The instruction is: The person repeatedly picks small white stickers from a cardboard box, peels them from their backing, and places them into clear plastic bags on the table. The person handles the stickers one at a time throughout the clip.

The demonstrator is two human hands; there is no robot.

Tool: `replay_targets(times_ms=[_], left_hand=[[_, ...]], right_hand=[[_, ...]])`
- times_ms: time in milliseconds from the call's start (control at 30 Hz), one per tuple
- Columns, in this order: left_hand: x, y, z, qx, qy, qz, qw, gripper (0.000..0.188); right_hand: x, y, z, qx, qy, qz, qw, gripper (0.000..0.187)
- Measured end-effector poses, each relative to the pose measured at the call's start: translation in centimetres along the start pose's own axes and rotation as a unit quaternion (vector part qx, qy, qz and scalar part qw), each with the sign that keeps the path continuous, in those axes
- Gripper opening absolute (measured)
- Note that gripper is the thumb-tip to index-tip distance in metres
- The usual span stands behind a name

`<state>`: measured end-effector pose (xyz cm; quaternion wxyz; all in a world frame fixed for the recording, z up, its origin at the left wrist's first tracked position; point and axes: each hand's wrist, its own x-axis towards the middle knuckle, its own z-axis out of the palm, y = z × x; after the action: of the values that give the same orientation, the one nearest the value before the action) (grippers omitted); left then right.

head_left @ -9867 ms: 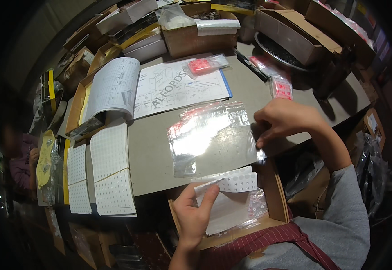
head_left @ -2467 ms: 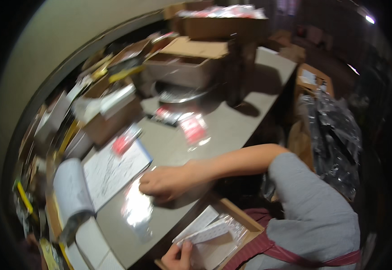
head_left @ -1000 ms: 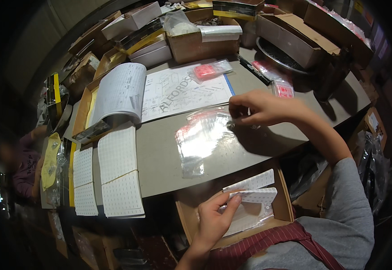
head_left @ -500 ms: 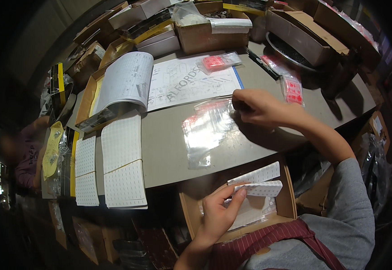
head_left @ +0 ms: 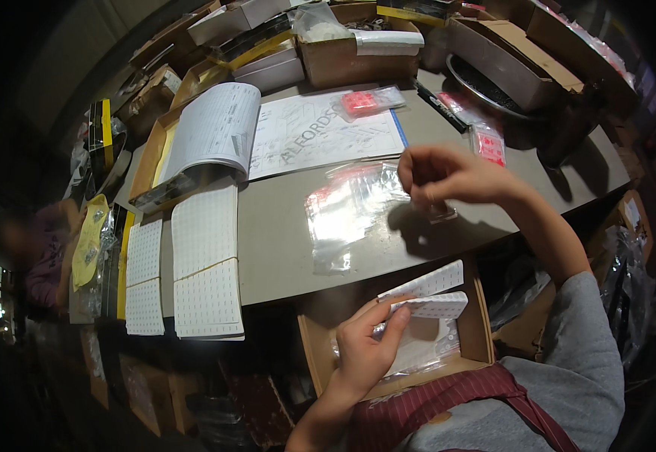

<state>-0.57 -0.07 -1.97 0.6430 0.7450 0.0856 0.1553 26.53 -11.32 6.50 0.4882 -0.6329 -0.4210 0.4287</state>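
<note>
My left hand (head_left: 369,343) is closed on folded white label sheets (head_left: 437,305), pinched between thumb and fingers above an open cardboard box (head_left: 481,320) at the table's front edge. My right hand (head_left: 452,175) hovers over the table, just right of a fanned pile of clear plastic zip bags (head_left: 347,218). Its fingers are curled together. A small shiny clear edge shows below them, but what they hold I cannot make out. Clear bags and white paper lie inside the box.
Left of the bags lie two banded stacks of label sheets (head_left: 206,264) (head_left: 145,279). Behind are a printed drawing (head_left: 305,139), a curled paper pad (head_left: 211,128), red-labelled packets (head_left: 488,143) and a black marker (head_left: 441,108). Boxes line the back. Another person's arm (head_left: 64,226) shows far left.
My right hand has moved slightly right and off the pile of zip bags, turning at the wrist. My left hand keeps its grip on the label sheets.
</note>
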Motion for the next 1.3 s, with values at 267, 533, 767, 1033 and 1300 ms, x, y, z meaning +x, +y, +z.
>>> replay_targets(times_ms=[267, 533, 767, 1033, 1300], left_hand=[[0.1, -0.2, -0.1, -0.003, 0.006, -0.007, 1.0, 0.02], [0.1, -0.6, -0.2, -0.014, 0.003, -0.004, 1.0, 0.02], [0.1, -0.4, -0.4, -0.009, 0.006, -0.007, 1.0, 0.019], [0.0, 0.0, -0.3, 0.007, 0.011, 0.026, 1.0, 0.018], [-0.4, -0.9, 0.0, 0.013, 0.019, -0.002, 1.0, 0.016]], right_hand=[[3.7, 1.8, -2.6, -0.193, 0.054, 0.021, 0.979, 0.018], [4.0, 1.7, -1.9, -0.418, 0.061, -0.066, 0.904, 0.021], [3.8, 2.1, -1.0, -0.511, 0.088, -0.108, 0.848, 0.024], [1.3, -0.7, -2.4, -0.551, 0.13, 0.06, 0.822, 0.031], [-5.6, -0.8, 8.1, -0.399, -0.035, -0.178, 0.899, 0.034]])
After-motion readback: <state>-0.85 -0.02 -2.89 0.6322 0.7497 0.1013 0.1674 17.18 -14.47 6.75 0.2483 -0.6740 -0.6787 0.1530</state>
